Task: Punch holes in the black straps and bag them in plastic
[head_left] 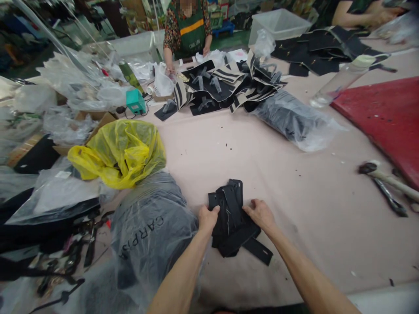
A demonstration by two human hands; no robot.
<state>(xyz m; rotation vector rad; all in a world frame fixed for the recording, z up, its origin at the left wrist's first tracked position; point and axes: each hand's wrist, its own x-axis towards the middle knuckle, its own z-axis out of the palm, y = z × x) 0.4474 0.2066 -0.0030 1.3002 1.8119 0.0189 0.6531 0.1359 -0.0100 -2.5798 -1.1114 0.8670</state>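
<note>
A loose pile of flat black strips (231, 218), some with a small slot near the end, lies on the table in front of me. At its left edge my left hand (208, 218) is closed on the strips, its thumb on top and its other fingers mostly hidden. My right hand (261, 213) pinches the pile's right edge with bent fingers. One strip (258, 250) sticks out of the heap toward the lower right. Close to my left forearm lies a clear plastic bag (153, 231) with dark contents and printed letters.
A yellow plastic bag (127, 150) and a teal box (135, 101) sit to the left. Farther back are black and striped pieces (225, 87) and a filled plastic bag (294, 120). A bottle (340, 80), a red board (386, 113) and a hammer-like tool (389, 179) lie right. Co-workers (190, 35) stand across.
</note>
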